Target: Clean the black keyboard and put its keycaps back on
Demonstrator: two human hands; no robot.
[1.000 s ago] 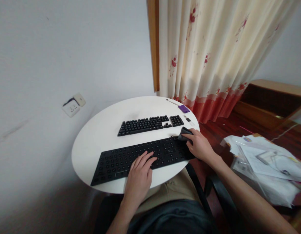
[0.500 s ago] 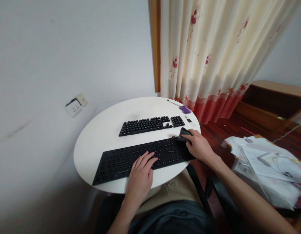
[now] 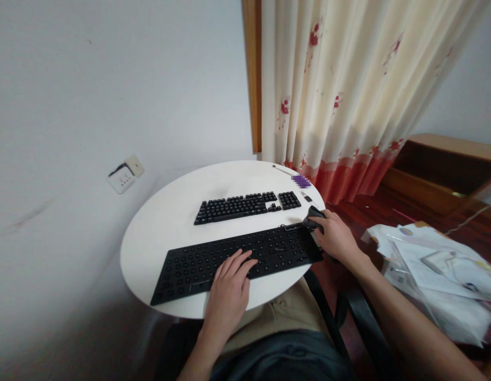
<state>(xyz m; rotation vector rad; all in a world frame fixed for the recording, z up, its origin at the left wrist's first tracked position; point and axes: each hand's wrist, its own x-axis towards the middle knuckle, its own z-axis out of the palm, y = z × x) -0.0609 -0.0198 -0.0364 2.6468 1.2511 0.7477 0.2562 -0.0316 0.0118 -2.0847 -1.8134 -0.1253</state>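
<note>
A black keyboard base [image 3: 225,259] with its keycaps off lies near the front edge of the round white table [image 3: 145,227]. My left hand [image 3: 231,280] rests on its lower middle, fingers spread. Over the base's upper right corner, my right hand [image 3: 336,233] grips a dark grey handheld object [image 3: 313,217] with a rounded end; its exact kind cannot be told. Behind the base, black keycaps [image 3: 233,207] are laid out in keyboard order, the number block [image 3: 288,200] slightly apart.
A small brush [image 3: 306,196] and a thin rod beside a blurred purple item [image 3: 301,181] lie at the table's right back. Papers and plastic bags [image 3: 436,275] are piled to the right. A chair armrest [image 3: 360,317] is close by my right arm. A floral curtain [image 3: 328,95] hangs behind.
My right hand has moved a little to the right with the dark object, uncovering more of the keyboard base's right end. My left hand has stayed in place.
</note>
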